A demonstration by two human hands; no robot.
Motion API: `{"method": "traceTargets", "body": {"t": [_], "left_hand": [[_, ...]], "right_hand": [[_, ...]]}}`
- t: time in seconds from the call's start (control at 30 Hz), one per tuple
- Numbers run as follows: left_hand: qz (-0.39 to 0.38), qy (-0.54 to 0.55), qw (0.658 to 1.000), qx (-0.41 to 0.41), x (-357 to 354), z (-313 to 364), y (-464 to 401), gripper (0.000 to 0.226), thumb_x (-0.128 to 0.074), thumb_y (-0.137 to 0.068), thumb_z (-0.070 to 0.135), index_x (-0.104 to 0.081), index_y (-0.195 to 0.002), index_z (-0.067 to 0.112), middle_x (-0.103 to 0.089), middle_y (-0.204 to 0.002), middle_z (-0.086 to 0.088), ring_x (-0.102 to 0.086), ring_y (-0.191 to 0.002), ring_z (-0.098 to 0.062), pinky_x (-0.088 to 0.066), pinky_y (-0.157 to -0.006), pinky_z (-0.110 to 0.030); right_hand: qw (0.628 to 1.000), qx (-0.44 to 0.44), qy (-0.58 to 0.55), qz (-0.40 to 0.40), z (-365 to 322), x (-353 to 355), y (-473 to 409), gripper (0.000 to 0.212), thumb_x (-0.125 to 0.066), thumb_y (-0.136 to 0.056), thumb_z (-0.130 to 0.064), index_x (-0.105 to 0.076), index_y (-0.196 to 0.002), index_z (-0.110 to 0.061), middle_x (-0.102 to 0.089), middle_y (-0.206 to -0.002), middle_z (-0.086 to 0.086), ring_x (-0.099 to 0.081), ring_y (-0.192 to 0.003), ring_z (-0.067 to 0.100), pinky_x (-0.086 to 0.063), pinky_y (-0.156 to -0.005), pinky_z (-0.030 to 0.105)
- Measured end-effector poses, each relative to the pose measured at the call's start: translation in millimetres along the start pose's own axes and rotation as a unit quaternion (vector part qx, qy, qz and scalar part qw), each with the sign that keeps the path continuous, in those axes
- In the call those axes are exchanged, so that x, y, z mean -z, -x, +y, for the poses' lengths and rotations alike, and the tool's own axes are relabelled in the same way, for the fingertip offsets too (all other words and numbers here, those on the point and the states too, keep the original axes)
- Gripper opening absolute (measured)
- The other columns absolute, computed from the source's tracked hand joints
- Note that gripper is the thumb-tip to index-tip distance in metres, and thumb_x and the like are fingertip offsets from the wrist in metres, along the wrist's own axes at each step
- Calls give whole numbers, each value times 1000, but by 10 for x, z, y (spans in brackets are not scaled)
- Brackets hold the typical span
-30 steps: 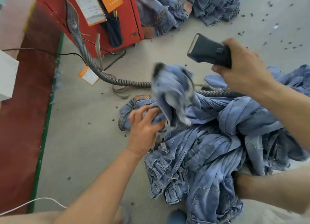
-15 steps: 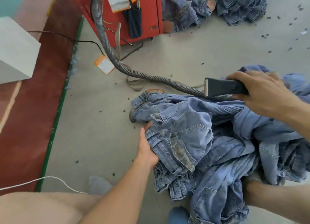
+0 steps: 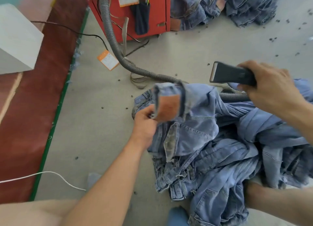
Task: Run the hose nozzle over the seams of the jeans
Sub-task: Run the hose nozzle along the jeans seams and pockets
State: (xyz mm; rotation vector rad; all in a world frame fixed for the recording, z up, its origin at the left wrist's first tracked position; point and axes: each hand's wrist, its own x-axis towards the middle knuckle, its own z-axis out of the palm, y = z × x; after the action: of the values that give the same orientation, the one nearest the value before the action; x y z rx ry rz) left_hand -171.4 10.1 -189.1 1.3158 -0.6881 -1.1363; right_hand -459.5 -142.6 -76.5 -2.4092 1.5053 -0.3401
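Grey concrete floor [image 3: 186, 56] carries a heap of jeans [image 3: 220, 149] at its near right. Left hand [image 3: 145, 120] pinches a lifted waistband [image 3: 169, 105]; right hand [image 3: 269, 85] grips the hose nozzle [image 3: 228, 74] just above the heap, apart from the denim.

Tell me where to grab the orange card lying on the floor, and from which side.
Pinch the orange card at its lower corner, coming from the open floor on the near side. It lies flat, tilted, and the grey hose runs close along its right edge, so that side looks crowded.
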Motion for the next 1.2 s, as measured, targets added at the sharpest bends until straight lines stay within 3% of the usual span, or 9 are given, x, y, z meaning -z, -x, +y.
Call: {"method": "traceTargets", "body": {"t": [0.1,0.2,0.27,0.33,0.43,0.57,0.77,1.0,1.2], "left_hand": [[-155,-392,882,-212,-113,-44,188,35,-62,-75,-1,-82,-81,27,-74,-109,13,-58,-121,-26,-41,-101,-42],[-272,-556,777,-114,19,-432,628,55,-61,-77,-9,-80,-102,37,-49,-152,13,-24,-151,-22,-18,-122,-47],[-214,-457,863,0,31,-643,883,63,-50,-77,-16,-74,-113,29,-43,-154,13,-25,-149,-9,-18,-125,-38],[13,-322,941,101,-80,-698,937,44,-51,-85,-9,-61,-107,29,-50,-136,11,-44,-131,-4,-36,-115,-37],[265,-249,892,270,-162,-702,792,26,-64,-94,28,-48,-112,17,-50,-126,-6,-52,-117,-28,-44,-93,-39],[205,22,849,487,-93,-781,710,56,-72,-91,53,-60,-126,10,-65,-121,-9,-64,-101,-25,-53,-69,-34],[165,174,871,429,28,-620,573,28,-61,-103,38,-63,-121,16,-74,-111,-10,-67,-101,-28,-53,-72,-41],[85,177,899,391,92,-265,461,29,-55,-104,44,-54,-130,31,-71,-125,-13,-69,-110,-39,-57,-73,-66],[42,242,908,338,70,-55,381,55,-64,-98,10,-48,-150,13,-64,-138,-19,-67,-106,-30,-53,-87,-43]], "right_hand": [[999,-25,-34,18,-2,72,-40,45,-72,-89,-17,-50,-124,-32,-65,-111,14,-58,-105,42,-34,-101,55],[1000,-22,-20,-1,3,83,0,45,-74,-89,-18,-51,-125,-30,-66,-109,16,-60,-103,43,-38,-99,57],[1000,-11,-4,-21,19,34,42,44,-75,-89,-21,-51,-124,-31,-64,-103,14,-60,-101,43,-41,-97,58],[999,12,17,-45,36,-10,76,43,-75,-89,-23,-52,-124,-33,-62,-100,10,-59,-101,41,-40,-95,57],[991,75,80,-76,29,-89,136,45,-75,-90,-20,-53,-126,-33,-59,-95,6,-58,-98,37,-37,-88,51],[973,160,135,-98,-59,-164,204,44,-74,-88,-25,-53,-127,-31,-55,-88,-1,-61,-88,33,-38,-80,47],[959,159,157,-175,-242,-194,215,48,-65,-86,-49,-48,-131,-42,-53,-75,-13,-40,-53,3,-29,-44,23],[992,29,52,-115,-532,-107,18,55,-67,-86,-57,-53,-132,-30,-61,-87,-3,-57,-72,25,-43,-67,34],[981,20,56,-183,-681,181,-134,59,-69,-79,-67,-40,-125,-42,-66,-91,1,-59,-72,21,-47,-69,40]]}}
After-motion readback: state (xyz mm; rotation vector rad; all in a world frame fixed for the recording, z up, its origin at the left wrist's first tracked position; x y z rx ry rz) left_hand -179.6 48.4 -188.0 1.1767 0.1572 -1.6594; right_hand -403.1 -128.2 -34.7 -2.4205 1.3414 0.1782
